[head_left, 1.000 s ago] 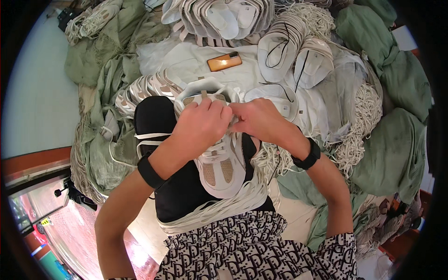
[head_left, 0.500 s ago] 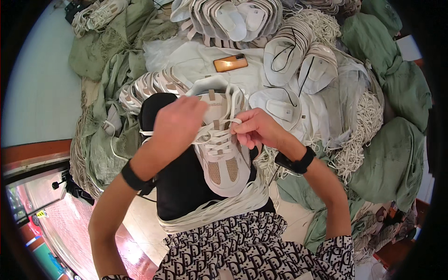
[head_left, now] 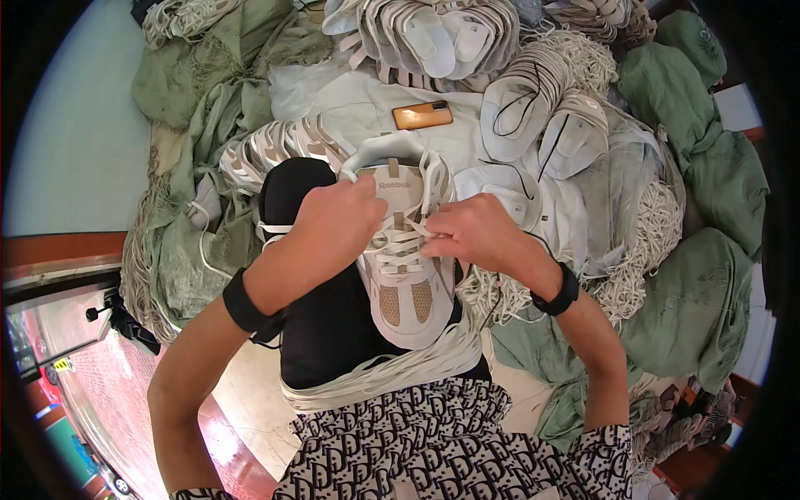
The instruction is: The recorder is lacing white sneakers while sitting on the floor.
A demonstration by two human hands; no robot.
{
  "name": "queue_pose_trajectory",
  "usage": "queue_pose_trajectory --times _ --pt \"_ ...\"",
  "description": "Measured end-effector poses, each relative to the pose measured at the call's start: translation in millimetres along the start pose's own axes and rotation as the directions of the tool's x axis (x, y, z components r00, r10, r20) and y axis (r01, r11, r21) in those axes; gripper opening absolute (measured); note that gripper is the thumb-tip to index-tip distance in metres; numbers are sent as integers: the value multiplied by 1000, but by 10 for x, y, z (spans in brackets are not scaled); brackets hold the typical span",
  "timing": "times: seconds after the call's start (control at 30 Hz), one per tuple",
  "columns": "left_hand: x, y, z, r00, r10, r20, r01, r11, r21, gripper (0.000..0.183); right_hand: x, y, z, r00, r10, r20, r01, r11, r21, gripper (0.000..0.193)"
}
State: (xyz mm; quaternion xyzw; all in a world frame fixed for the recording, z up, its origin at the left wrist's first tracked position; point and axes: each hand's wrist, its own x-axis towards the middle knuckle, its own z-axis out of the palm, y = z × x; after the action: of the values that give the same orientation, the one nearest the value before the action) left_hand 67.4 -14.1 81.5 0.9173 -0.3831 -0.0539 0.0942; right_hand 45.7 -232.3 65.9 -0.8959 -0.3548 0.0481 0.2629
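Head: shoe (head_left: 404, 296) between left fingers (head_left: 365, 198) and right fingers (head_left: 450, 223)

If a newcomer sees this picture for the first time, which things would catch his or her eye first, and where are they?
Probably the white-and-beige mesh sneaker first, in the centre on a black padded support, its toe toward the wearer. Next, the shiny orange rectangular phone, lying beyond it on a white cloth. The dense stack of pale shoe uppers at the top also stands out.
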Motion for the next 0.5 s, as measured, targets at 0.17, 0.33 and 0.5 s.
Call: queue_pose_trajectory --times 0.17,0.33,0.5 --pt "52 -12 -8 998 -61 8 62 982 -181 7 41 21 45 898 387 210 -425 635 645 22" --pt "-13 31 21 997 -69 -44 64 992 -111 10 61 -20 117 981 93 -172 -42 959 281 21" --pt "-205 -109 -47 987 87 -136 -77 994 80 13 75 -56 127 980 -171 -99 121 916 -383 14"
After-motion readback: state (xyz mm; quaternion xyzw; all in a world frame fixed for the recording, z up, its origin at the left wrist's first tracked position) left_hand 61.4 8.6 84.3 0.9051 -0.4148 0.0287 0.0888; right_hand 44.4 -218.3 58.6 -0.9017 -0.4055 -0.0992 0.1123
